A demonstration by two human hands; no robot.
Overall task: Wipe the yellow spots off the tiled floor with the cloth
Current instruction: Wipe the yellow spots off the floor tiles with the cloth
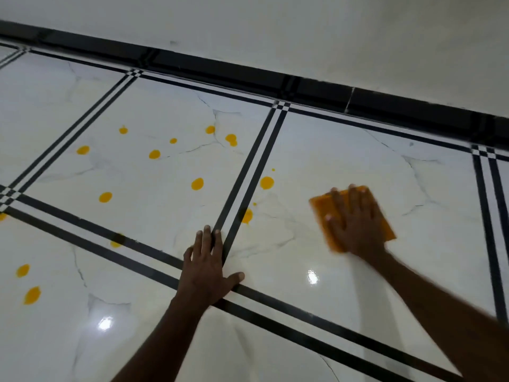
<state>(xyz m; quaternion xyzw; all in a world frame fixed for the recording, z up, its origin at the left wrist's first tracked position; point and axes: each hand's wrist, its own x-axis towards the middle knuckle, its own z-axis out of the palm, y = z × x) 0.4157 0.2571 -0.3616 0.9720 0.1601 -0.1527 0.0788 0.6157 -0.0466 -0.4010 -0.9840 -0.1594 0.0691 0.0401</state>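
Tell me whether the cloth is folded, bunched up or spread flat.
Flat on the floor tile: the orange cloth lies under the right hand, its straight edges showing around the spread fingers. Folded layers: cannot tell, it is blurred.

Glossy white marble-look floor tiles, smooth, faint grey veining, bright specular glare spots. Black double-line border strips between tiles, same polished sheen. Yellow liquid spots look wet, opaque, slightly shiny. Orange folded cloth: soft, matt; weave blurred. Black skirting band glossy. Pale wall matt, smooth.
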